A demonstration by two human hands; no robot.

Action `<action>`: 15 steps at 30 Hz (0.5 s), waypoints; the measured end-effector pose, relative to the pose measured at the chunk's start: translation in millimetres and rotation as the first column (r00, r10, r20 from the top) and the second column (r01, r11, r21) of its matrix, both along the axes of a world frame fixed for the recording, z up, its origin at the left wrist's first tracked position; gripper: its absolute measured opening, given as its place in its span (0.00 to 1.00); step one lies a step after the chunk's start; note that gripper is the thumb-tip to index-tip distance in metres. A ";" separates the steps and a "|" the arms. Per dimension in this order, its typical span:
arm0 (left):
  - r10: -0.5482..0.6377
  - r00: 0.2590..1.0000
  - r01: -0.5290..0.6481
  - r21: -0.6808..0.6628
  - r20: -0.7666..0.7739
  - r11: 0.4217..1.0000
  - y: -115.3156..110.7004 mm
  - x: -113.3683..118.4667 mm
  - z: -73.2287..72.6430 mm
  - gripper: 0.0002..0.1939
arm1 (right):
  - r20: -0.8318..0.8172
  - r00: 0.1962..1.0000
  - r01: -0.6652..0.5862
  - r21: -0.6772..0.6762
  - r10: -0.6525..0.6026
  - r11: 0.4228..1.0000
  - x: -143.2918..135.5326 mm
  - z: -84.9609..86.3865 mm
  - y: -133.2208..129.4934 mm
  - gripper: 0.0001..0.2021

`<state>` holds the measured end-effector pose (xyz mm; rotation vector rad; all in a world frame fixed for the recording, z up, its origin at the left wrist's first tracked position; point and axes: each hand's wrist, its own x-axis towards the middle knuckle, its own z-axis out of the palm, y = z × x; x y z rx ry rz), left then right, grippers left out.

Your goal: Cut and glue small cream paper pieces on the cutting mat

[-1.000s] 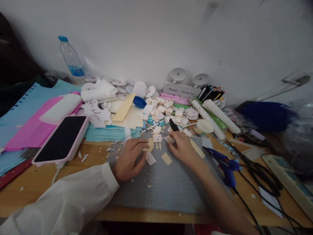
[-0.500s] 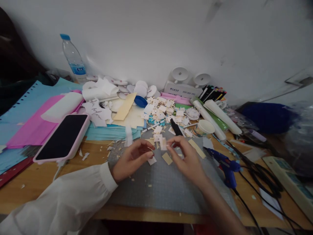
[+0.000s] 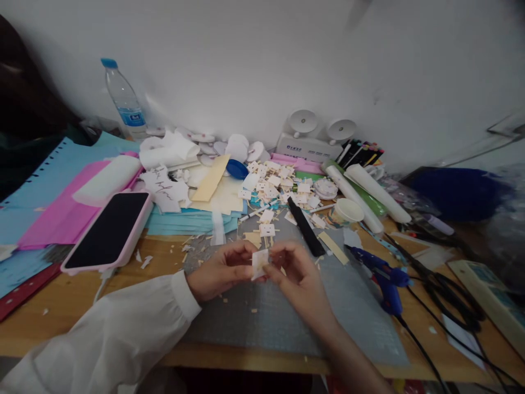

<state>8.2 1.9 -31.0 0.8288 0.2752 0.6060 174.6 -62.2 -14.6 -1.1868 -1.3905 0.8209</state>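
Between my two hands, above the grey cutting mat (image 3: 262, 323), is a small white paper piece (image 3: 259, 262). My left hand (image 3: 223, 271) pinches its left edge, while my right hand (image 3: 301, 276) grips it from the right with the thumb across its face. Just beyond my fingers lies a small paper figure (image 3: 267, 230) with a square white face and thin cream limbs. A heap of similar figures (image 3: 273, 183) spreads behind it. To the right a black stick-like tool (image 3: 305, 225) and a cream paper strip (image 3: 333, 248) rest on the mat.
A blue glue gun (image 3: 385, 276) with its cable lies to the right, near a paper cup (image 3: 348, 211) and white paper rolls (image 3: 356, 200). At left are a phone (image 3: 109, 230), pink paper (image 3: 61, 208) and a water bottle (image 3: 125, 101). Small scraps litter the table.
My hands have come together. The white piece now sits between both hands, lower and nearer to me, and my left fingers have closed on it. The black tool shows more fully.
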 end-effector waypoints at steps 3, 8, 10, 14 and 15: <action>-0.013 1.000 0.013 -0.026 0.008 1.000 -0.8 0.6 0.4 0.17 | -0.020 0.999 0.032 -0.020 -0.033 0.999 1.9 3.2 -6.8 0.07; 0.025 1.000 -0.025 -0.086 0.002 0.996 -0.1 -1.0 -0.6 0.20 | 0.150 0.855 0.454 0.250 -0.497 0.855 23.9 11.1 -36.5 0.04; 0.047 0.999 -0.048 -0.113 -0.010 0.992 0.7 -2.2 -1.3 0.21 | 0.050 0.632 0.712 0.354 -0.773 0.606 42.8 4.0 -52.7 0.04; 0.046 0.998 -0.051 -0.138 -0.044 0.989 1.2 -3.0 -3.6 0.21 | 0.113 0.262 0.914 0.288 -0.958 0.284 101.6 -30.8 -81.1 0.14; 0.045 0.998 -0.051 -0.140 -0.049 0.989 1.2 -2.7 -4.3 0.21 | 0.243 0.247 0.915 0.259 -0.938 0.308 118.1 -40.5 -85.6 0.21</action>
